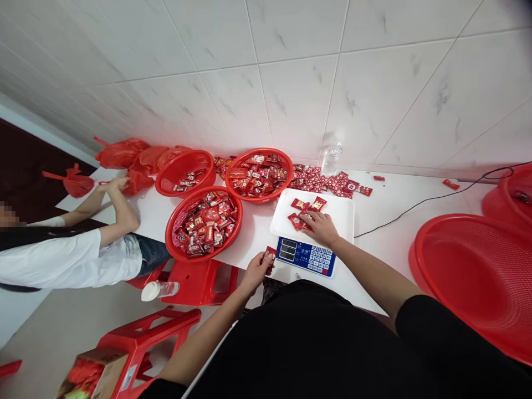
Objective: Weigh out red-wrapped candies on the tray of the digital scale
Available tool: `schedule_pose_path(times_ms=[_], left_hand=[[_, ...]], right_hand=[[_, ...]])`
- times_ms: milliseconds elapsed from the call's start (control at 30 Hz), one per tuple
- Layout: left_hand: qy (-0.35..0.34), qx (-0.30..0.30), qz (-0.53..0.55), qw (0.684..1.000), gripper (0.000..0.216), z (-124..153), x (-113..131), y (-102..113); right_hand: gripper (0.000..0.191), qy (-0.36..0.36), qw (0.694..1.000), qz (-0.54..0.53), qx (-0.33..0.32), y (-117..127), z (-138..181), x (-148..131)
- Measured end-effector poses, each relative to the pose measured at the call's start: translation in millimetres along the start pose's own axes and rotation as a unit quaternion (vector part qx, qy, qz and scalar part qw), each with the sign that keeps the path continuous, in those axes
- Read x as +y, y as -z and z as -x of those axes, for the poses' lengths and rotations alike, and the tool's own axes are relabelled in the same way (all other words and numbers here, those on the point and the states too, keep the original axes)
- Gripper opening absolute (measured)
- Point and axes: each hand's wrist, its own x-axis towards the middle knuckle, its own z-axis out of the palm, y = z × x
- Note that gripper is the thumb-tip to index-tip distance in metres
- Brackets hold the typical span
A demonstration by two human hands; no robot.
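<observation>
Close to the front edge of the table, my left hand [256, 272] is closed on a small red candy packet [270, 252]. My right hand [323, 227] reaches over the white tray [343, 213] of a digital scale, its fingers closed on a red candy packet among several there. Other red candy packets [318, 203] lie on the tray just beyond my fingertips. The blue keypad panel [306, 256] of the scale faces me, between my two hands.
Red baskets of packets [203, 224] [260, 174] stand left of the scale. Loose packets [307, 178] and a clear bottle [331, 158] line the wall. Large red baskets [469, 277] and a black cable [399, 208] lie right. A co-worker [75, 255] sits left by red bags [124, 152].
</observation>
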Motion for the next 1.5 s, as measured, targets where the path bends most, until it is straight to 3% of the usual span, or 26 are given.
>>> schedule_pose_path(times_ms=[133,233,333,400,467,567,667,733,800,900,1000,1100,1233,1400,1500], left_hand=[[-0.016,-0.022,-0.002,1.000,0.040,-7.1,6.8,-5.2],[-0.038,-0.030,-0.005,0.999,0.040,-19.0,18.2,-13.1],[-0.073,-0.030,0.004,0.997,0.038,-35.7,32.7,-22.2],[-0.090,-0.029,0.011,0.995,0.038,-47.5,42.4,-26.7],[-0.103,-0.030,0.013,0.994,0.038,-58.5,50.4,-28.9],[-0.117,-0.029,0.015,0.993,0.038,-72.4,57.2,-28.5],[-0.121,-0.022,0.028,0.992,0.039,-83.2,58.7,-26.6],[-0.108,-0.027,0.049,0.993,0.041,-88.2,59.2,-25.9],[-0.080,-0.037,0.073,0.993,0.043,-90.6,60.5,-25.8],[-0.050,-0.040,0.089,0.994,0.046,-88.7,62.9,-25.5],[-0.041,-0.032,0.097,0.994,0.046,-80.6,63.8,-23.4],[-0.043,-0.023,0.104,0.993,0.044,-68.7,62.1,-16.8],[-0.049,-0.007,0.086,0.995,0.042,-53.9,56.8,4.6],[-0.041,0.006,0.075,0.996,0.043,-50.4,52.6,39.7],[-0.036,0.001,0.075,0.997,0.044,-54.9,54.7,51.7]], right_hand=[[0.028,-0.001,0.992,-0.099,0.076,-3.1,-3.5,14.1],[0.028,-0.039,0.985,-0.111,0.129,4.7,-1.9,17.6],[0.029,-0.115,0.949,-0.163,0.243,28.1,12.6,20.7],[0.029,-0.176,0.904,-0.209,0.328,50.7,33.8,28.2],[0.032,-0.240,0.874,-0.213,0.364,74.2,65.1,42.7],[0.039,-0.346,0.837,-0.118,0.407,100.2,126.8,76.9],[0.039,-0.419,0.818,-0.025,0.393,106.8,190.9,119.1],[0.046,-0.475,0.822,-0.008,0.313,102.9,222.3,143.3],[0.063,-0.515,0.820,0.034,0.245,96.3,234.4,156.7],[0.078,-0.487,0.842,0.079,0.218,83.5,205.2,147.8],[0.070,-0.364,0.906,0.022,0.214,63.9,129.9,106.7],[0.068,-0.274,0.954,-0.056,0.107,39.4,44.7,53.1],[0.076,-0.263,0.960,-0.093,-0.032,15.9,-36.6,-0.4],[0.080,-0.244,0.961,-0.042,-0.120,-0.3,-70.9,-35.6],[0.073,-0.218,0.971,0.006,-0.102,-12.6,-67.2,-50.1]])
